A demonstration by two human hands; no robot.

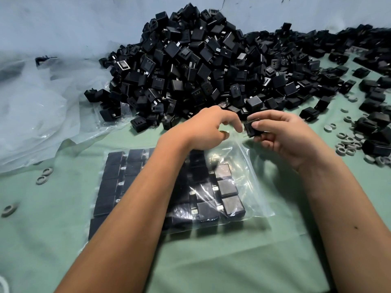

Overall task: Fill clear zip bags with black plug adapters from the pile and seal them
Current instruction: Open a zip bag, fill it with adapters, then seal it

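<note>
Hands: right [283, 136] grips boxy black adapter [252, 130], left [208, 130] perhaps pinches clear bag [249, 166].

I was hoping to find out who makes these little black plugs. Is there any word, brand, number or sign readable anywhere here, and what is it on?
None can be read.
Pile of adapters: only socket holes and metal prongs show; any moulded marks are too small to tell.
Adapter in the right hand: blurred, no text visible.
Zip bag: clear, no print seen.
</note>
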